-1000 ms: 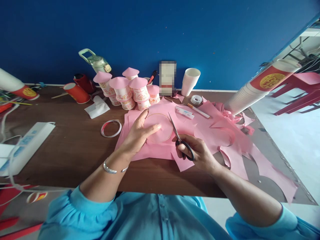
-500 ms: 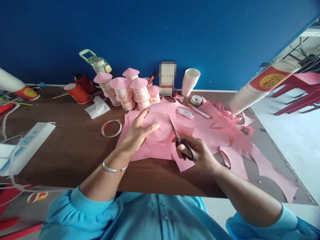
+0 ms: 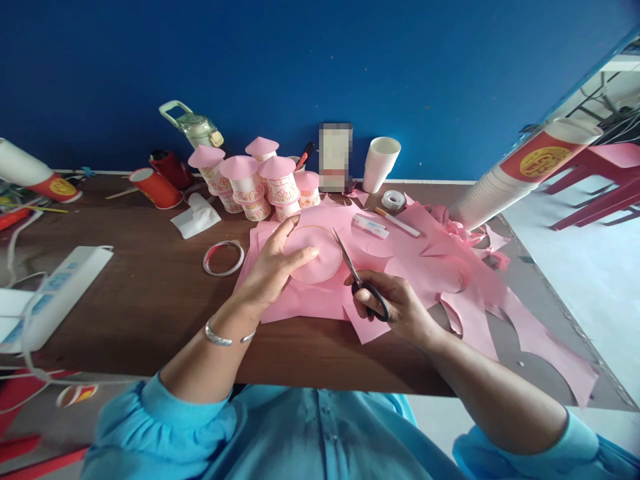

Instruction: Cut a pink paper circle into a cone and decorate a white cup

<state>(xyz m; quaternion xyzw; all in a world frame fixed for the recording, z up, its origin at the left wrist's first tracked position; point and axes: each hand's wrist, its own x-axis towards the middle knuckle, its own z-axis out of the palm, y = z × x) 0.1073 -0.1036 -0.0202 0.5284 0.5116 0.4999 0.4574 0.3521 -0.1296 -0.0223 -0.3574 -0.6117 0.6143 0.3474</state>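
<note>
My left hand [image 3: 273, 267] lies flat on a sheet of pink paper [image 3: 310, 297], fingers spread around a round pink disc [image 3: 320, 253] marked on it. My right hand [image 3: 395, 303] grips black-handled scissors [image 3: 357, 277], whose blades point up and left beside the disc's right edge. More pink paper offcuts [image 3: 480, 300] spread to the right over the brown table [image 3: 140, 300].
Paper cups with pink cone roofs [image 3: 260, 180] stand at the back. A tape ring [image 3: 223, 257], white tissue [image 3: 196, 215], red cups [image 3: 155, 187], a white cup stack [image 3: 380, 163], tape roll [image 3: 393, 199], pen [image 3: 397, 222] and power strip [image 3: 55, 293] lie around. A long cup stack [image 3: 520, 173] leans at right.
The scissors' tip has crept slightly up and left along the disc's edge. My left hand has stayed pressed on the paper.
</note>
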